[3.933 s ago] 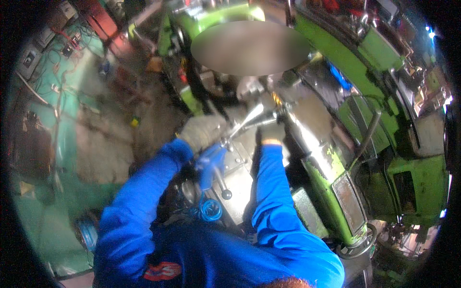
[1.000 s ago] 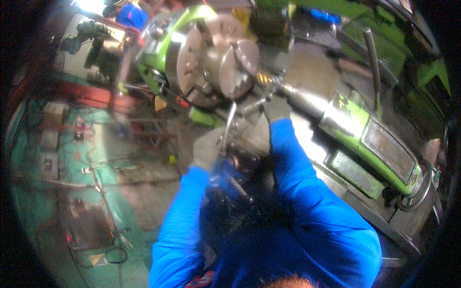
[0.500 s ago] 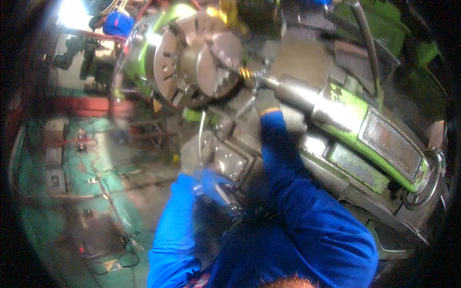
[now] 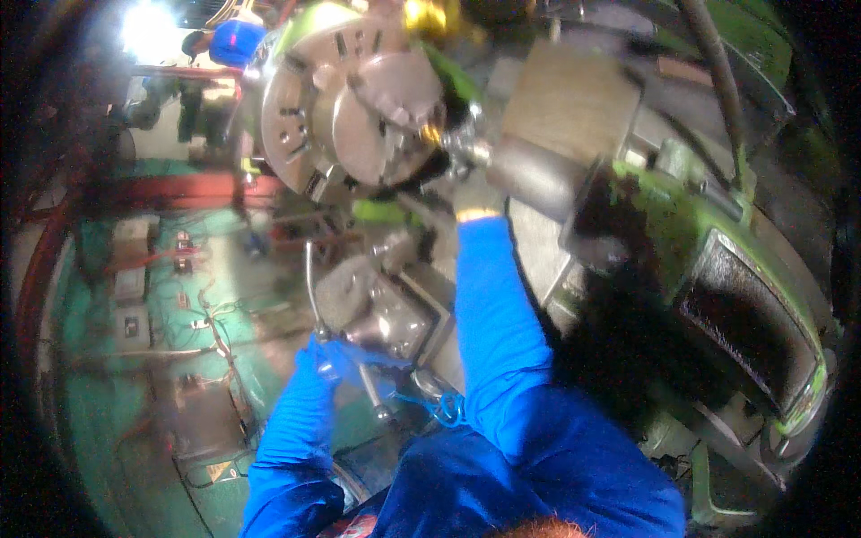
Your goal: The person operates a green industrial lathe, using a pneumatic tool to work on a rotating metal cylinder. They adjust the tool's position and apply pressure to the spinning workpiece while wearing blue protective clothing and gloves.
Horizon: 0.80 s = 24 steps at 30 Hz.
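My left hand (image 4: 348, 294), in a grey glove, is at a bent metal crank lever (image 4: 311, 278) on the lathe's carriage. The lever crosses in front of the wrist, and a second metal bar (image 4: 370, 388) slants down below the cuff. Blur smears the fingers, so their hold is unclear. Farther right, my right hand (image 4: 478, 195) wears a grey glove with a yellowish cuff. It reaches up beside a metal tool holder (image 4: 466, 143) with a gold-coloured tip (image 4: 431, 134), close to the workpiece face. Its fingers are blurred and partly hidden. The large round chuck (image 4: 300, 117) stands behind.
The green tailstock (image 4: 708, 215) lies to the right, with a brown flat plate (image 4: 574, 103) beyond it. A thick hose (image 4: 717, 72) hangs at the upper right. A blue cord (image 4: 448, 408) loops below my right forearm. Cables (image 4: 215, 332) run over the green floor at left.
The whole view has shifted. My left hand and the crank lever sit farther left, and the lever's tilt differs. My right hand stays by the tool holder. The blue cord now shows.
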Tool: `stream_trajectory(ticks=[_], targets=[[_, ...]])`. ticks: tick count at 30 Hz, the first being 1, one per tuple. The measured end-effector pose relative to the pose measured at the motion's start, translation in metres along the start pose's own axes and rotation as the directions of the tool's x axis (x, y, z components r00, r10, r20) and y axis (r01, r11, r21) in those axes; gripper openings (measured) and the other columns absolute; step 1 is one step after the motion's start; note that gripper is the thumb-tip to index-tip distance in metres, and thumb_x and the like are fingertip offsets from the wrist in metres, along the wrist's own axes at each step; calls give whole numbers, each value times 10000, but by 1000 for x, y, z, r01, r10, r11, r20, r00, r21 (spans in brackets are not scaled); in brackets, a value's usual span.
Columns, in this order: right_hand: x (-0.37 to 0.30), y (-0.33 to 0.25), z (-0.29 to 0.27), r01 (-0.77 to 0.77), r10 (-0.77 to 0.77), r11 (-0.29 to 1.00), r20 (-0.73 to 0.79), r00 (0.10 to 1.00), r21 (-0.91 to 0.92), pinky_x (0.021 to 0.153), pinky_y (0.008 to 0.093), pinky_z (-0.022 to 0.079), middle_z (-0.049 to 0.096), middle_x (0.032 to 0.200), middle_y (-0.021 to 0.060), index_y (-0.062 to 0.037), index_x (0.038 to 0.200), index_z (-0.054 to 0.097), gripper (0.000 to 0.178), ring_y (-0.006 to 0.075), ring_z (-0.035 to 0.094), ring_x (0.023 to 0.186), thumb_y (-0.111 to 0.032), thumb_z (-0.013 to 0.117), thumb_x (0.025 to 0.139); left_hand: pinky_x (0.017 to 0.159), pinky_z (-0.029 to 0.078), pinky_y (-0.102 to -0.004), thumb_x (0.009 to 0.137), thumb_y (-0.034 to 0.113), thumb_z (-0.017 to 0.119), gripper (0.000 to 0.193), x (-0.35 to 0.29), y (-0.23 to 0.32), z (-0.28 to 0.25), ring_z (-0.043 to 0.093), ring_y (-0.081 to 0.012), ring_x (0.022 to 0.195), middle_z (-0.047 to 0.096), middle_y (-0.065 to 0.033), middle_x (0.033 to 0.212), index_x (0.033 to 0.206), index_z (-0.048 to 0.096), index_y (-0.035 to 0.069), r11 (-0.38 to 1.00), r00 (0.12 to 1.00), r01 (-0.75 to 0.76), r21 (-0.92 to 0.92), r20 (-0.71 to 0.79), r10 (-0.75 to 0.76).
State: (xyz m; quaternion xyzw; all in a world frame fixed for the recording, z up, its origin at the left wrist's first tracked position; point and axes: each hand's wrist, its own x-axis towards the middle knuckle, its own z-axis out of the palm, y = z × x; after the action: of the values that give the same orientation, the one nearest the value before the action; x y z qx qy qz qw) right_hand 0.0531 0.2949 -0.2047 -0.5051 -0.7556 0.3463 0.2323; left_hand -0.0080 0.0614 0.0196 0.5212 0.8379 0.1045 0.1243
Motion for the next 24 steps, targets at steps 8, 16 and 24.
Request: stream_trajectory(ticks=[8,16,24], targets=[[3,-8,-5,-41,41,995,3,999,89,907,473,536,698,1116,230,-31,1041,732,290,393,672,1048,-199,523,931,858,542,-419,998,328,565,353,0,-12,0,684,-380,1000,692,-195,1117,1184,690,55,986,998,48,162,38,-55],[2,-9,-9,-66,62,988,31,998,140,900,465,537,705,1104,215,-45,1022,741,272,387,676,1039,-197,538,925,853,544,-399,1020,415,516,444,5,4,-2,717,-322,977,726,-189,1087,1195,688,45,974,993,91,209,50,-103],[-4,-9,-3,-59,47,987,85,995,148,893,457,539,712,1092,201,-60,1004,751,254,382,680,1030,-194,553,919,896,535,-400,1027,385,506,417,-7,-21,-1,692,-348,1046,705,-188,1146,1222,685,64,979,996,11,205,83,-28]])
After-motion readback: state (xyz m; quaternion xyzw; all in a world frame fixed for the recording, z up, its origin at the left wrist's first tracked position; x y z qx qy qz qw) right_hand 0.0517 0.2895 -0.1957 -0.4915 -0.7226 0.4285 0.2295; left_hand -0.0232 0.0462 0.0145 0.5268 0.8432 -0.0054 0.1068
